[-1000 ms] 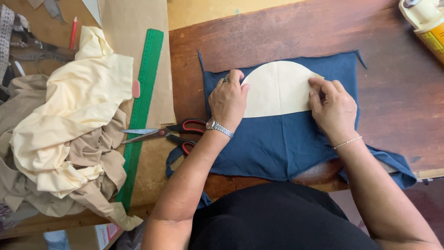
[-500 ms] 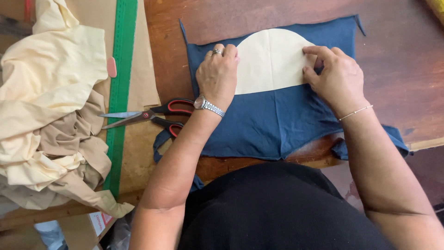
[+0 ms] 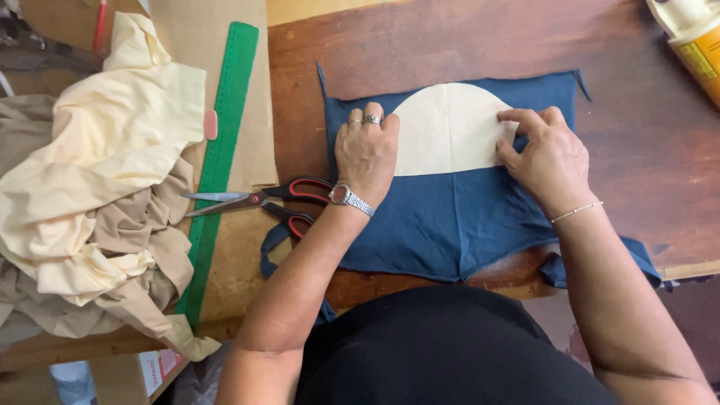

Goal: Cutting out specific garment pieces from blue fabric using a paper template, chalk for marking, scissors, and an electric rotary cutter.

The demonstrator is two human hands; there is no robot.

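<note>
While pressed flat on the blue cloth (image 3: 457, 217), both hands with fingers stretched out, gripping nothing. Black top (image 3: 442, 352) nearest, at the near edge of the tabletop (image 3: 465, 37). Blue cloth spread across the near-middle of the tabletop, one corner hanging over the near edge at the right. Left hand (image 3: 367, 154) palm down at the left end of the cream half-round piece (image 3: 450, 127), ring on one finger, watch (image 3: 346, 196) on the wrist. Right hand (image 3: 547, 154) at the right end of that piece, fingertips (image 3: 514, 116) touching its curved edge, thin bracelet (image 3: 576, 212) on the wrist. Cream piece flat on the far part of the blue cloth, between the two hands, straight side toward the body. Scissors (image 3: 262, 201) with red and black handles just left of the cloth, blades pointing left, lying on brown card (image 3: 244, 112). Green ruler (image 3: 221, 157) beside them, running near to far. Heap of cream and beige cloth (image 3: 97, 195) at the left edge. Yellow bottle (image 3: 694, 34) at the far right corner.
</note>
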